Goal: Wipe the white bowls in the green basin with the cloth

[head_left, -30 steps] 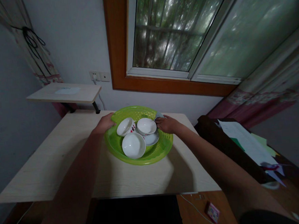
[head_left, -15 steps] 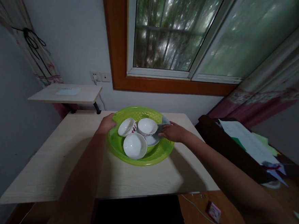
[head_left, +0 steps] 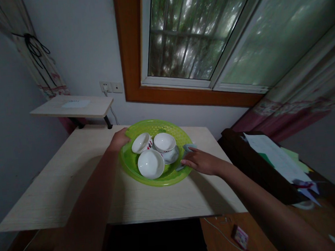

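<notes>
A round green plastic basin [head_left: 160, 180] rests on the table, and my left hand [head_left: 119, 139] grips its left rim. My right hand [head_left: 201, 161] presses a grey-blue cloth [head_left: 187, 148] against the basin's right inner side. Inside lie a white bowl with a red and dark print [head_left: 141, 143], tilted at the left, a second white bowl [head_left: 165, 142] at the back, and a third white bowl [head_left: 151, 164] in front. Partly under the back bowl sits a white saucer-like dish [head_left: 172, 155].
The pale wooden table [head_left: 82, 177] carries a small raised shelf [head_left: 97, 107] with a paper label at the back left. To the right stands a dark brown box-like piece [head_left: 253, 161] with papers [head_left: 275, 156] on top. A small pink box [head_left: 240, 236] lies on the floor.
My right hand has moved down and outward along the basin's right side, bringing the cloth with it, so more of the dish shows. My left hand stays on the rim.
</notes>
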A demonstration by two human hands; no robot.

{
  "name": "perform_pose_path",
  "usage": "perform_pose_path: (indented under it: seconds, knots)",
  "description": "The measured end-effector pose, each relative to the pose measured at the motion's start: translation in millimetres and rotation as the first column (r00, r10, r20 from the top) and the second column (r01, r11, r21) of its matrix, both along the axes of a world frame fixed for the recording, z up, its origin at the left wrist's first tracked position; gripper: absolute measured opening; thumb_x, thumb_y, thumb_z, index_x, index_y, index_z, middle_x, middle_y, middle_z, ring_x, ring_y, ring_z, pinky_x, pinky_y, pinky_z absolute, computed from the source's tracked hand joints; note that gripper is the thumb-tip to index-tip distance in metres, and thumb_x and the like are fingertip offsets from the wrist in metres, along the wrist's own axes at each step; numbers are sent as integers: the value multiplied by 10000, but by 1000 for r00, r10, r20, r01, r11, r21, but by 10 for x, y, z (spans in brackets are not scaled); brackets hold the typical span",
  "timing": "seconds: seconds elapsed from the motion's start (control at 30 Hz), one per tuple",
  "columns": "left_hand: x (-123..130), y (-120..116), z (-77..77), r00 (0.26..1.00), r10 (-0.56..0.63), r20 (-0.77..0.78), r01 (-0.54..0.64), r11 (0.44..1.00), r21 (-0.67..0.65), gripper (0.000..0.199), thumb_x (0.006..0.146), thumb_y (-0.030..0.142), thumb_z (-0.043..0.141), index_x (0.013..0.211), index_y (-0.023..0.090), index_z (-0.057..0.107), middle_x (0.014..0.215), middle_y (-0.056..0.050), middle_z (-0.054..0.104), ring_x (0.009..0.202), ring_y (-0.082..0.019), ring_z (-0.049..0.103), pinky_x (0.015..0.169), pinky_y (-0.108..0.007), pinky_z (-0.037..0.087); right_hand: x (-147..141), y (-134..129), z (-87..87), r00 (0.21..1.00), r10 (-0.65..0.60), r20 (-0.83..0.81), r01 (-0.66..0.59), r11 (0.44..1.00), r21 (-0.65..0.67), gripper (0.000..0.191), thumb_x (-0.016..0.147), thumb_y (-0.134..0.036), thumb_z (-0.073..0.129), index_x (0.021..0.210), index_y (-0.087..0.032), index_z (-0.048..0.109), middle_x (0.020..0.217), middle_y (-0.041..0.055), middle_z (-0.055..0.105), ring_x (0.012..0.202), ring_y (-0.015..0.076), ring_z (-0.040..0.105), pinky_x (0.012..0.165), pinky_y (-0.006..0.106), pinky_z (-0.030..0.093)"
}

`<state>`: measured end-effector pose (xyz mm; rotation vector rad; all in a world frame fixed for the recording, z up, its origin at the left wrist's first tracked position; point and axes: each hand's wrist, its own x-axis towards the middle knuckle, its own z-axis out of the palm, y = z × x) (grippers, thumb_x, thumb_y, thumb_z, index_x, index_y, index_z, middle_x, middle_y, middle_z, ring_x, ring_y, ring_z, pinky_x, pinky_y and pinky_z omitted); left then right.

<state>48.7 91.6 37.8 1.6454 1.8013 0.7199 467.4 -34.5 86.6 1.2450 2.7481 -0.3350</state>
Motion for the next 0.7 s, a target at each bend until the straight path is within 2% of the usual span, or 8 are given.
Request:
perform_pose_path:
  seconds: [0.13,0.3,0.43,0.6,0.7]
  knots:
    - [-7,-9,11,1000,-4,12,4,1000,3,719,778,57,753,1477,225,763,1337,-118,839,1145,-286,799,935,-341,605,50,130,-31,1000,7,11,-6,999,-44,699,1232,-581,260,1122,-248,865,1151,93,882,1225,297,793,1379,533,344]
    - [-28,2,17,999,-36,31,36,999,-10,752,743,69,768,1474,244,762,1299,-90,852,1119,-276,807,929,-337,620,97,478,-53,994,7,110,-12,999,38,553,1227,-430,366,1105,-201,854,1254,138,861,1259,303,783,1355,536,370]
    - [-35,10,25,999,-34,17,34,999,-3,737,748,70,791,1462,248,769,1298,-95,853,1130,-293,802,939,-354,622,84,809,-93,989,2,145,-16,995,97,420,1189,-319,451,1187,-234,862,1376,101,842,1360,275,741,1365,521,361]
    - [-31,11,33,1000,-26,3,26,1000,-1,731,750,46,787,1460,220,775,1309,-108,848,1136,-300,802,951,-349,614,5,1145,-206,980,-74,185,34,976,215,305,1105,-349,602,1247,-316,870,1522,42,784,1572,294,600,1396,530,313]
    - [-31,7,27,999,-35,24,35,999,-15,754,760,47,765,1494,218,751,1302,-99,848,1123,-279,802,946,-334,613,-20,1215,-262,983,-81,163,39,968,248,357,1105,-422,611,1384,-359,823,1569,18,755,1628,299,542,1410,542,293]
